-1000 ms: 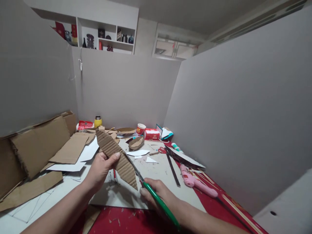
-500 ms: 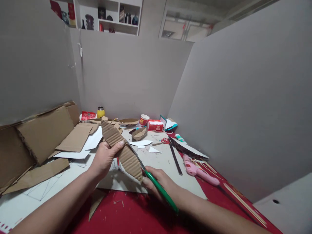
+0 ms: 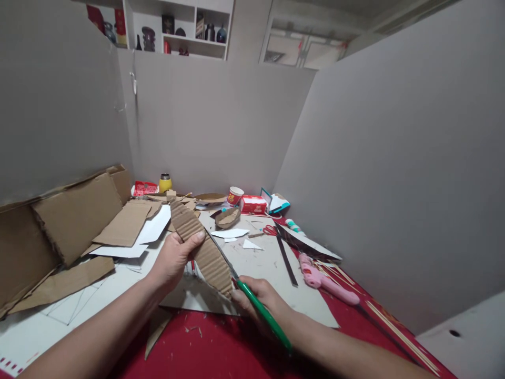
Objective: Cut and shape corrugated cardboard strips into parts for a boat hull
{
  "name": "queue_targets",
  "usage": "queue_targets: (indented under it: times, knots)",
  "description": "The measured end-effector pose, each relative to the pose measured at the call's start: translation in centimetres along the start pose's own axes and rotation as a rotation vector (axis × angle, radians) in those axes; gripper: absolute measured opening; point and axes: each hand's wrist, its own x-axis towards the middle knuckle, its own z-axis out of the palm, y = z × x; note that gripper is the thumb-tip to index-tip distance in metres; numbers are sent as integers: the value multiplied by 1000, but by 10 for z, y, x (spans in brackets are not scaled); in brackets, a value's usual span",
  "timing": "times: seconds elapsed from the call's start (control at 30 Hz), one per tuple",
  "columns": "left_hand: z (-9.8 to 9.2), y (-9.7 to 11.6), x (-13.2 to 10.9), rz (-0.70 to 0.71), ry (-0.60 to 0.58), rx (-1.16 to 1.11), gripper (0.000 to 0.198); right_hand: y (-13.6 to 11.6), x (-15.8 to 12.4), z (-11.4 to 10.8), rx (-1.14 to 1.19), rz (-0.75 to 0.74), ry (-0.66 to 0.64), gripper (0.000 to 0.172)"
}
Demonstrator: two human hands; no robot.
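My left hand point(image 3: 179, 256) grips a long, pointed piece of corrugated cardboard point(image 3: 211, 260), thumb on top and fingers underneath. The piece is held tilted above the table. My right hand point(image 3: 262, 302) is closed around green-handled scissors point(image 3: 260, 307). Their metal blades lie along the right edge of the cardboard, and the lower tip of the piece is close to the right fingers. Whether the blades are parted is hard to make out. Below the hands, a white board point(image 3: 311, 302) lies on a red cloth point(image 3: 221, 347).
Cardboard sheets point(image 3: 79, 216) lean at the left. Further back stand a yellow jar point(image 3: 165, 182), a paper cup point(image 3: 235, 196) and a red box point(image 3: 253, 203). Red-handled scissors point(image 3: 270, 230), a pink glue gun point(image 3: 327, 281) and thin sticks point(image 3: 402, 337) lie on the right. Grey partitions point(image 3: 379, 158) enclose the table.
The whole view has shifted slightly, so everything sits a little further right and lower. Both hands keep the same hold on the cardboard and scissors.
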Motion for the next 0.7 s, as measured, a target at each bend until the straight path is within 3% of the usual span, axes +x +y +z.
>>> queue_targets:
  times: [0.17,0.43,0.7]
  knots:
    - [2,4,-1,-32,-16,-20,36,-3,2,1,18,2,19,50]
    - [2,-4,-5,-65,-72,-27,30,-17,1,-6,-189,-70,52,42]
    - [3,-11,-7,-129,-99,-34,27,-2,1,-2,-43,13,73,45]
